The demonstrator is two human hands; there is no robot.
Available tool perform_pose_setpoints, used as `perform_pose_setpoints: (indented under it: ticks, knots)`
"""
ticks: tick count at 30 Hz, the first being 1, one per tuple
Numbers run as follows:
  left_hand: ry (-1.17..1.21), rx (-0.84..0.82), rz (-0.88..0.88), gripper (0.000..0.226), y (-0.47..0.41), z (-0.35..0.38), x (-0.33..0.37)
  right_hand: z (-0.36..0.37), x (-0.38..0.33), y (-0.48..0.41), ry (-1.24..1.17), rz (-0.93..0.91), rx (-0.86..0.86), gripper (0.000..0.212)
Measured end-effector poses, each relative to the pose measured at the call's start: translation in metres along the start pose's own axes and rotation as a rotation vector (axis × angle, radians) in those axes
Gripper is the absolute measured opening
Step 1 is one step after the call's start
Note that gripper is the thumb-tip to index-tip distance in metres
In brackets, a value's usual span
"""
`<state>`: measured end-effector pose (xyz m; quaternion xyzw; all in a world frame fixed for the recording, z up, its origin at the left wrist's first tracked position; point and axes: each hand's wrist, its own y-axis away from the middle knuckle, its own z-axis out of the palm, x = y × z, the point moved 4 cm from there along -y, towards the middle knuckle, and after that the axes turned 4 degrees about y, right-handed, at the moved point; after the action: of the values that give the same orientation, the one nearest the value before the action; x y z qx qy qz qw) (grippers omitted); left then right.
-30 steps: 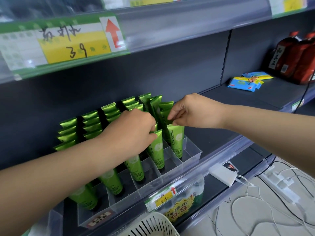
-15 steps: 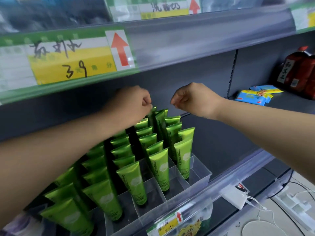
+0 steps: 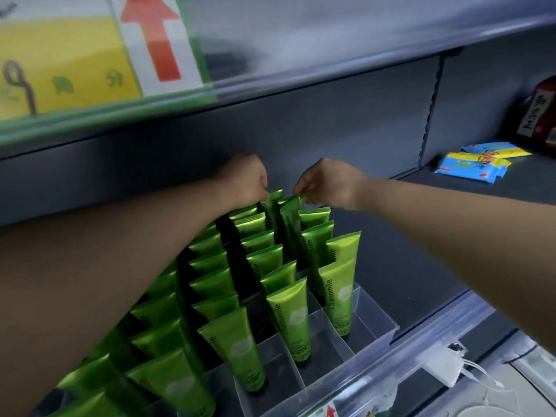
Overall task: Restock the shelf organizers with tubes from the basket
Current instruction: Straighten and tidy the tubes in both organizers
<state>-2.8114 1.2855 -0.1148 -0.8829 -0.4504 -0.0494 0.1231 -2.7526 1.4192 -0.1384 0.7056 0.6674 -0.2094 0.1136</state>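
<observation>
Tubes [image 3: 287, 320]: green, caps down, crimped ends up, standing in rows inside the clear organizer [image 3: 377, 319] on the dark shelf [image 3: 421, 266]. The dividers hold each lane upright, and the tubes lean on one another toward the back.

At the rear of the middle lanes, two tubes stand higher and looser than the rest. Your left hand [image 3: 246, 179] is curled, fingertips pinching the crimp of the left rear tube [image 3: 275, 200]. Your right hand [image 3: 328, 183] does the same on the right rear tube [image 3: 290, 215]. Gripping the flat top edge makes sense here, since the bodies are wedged between neighbours and only the crimps are free.

Judgement: you are seating or straightening these two against the back panel so the lanes fill from the rear. Bare floor shows at the front of the right-hand lanes, so there is room for more stock.

The basket is out of view.

Around this: a yellow price label [image 3: 75, 61] on the shelf edge above, blue packets [image 3: 478, 161] and dark bottles [image 3: 541, 115] to the right, and a white adaptor [image 3: 442, 368] below.
</observation>
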Motion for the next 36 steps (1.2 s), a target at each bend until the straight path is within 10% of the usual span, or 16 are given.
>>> perform_pose_setpoints:
  ticks: [36]
  knots:
    - [-0.074, 0.059, -0.072, 0.012, -0.005, 0.013, -0.012, 0.02, 0.006, -0.015, -0.302, 0.077, -0.009, 0.018]
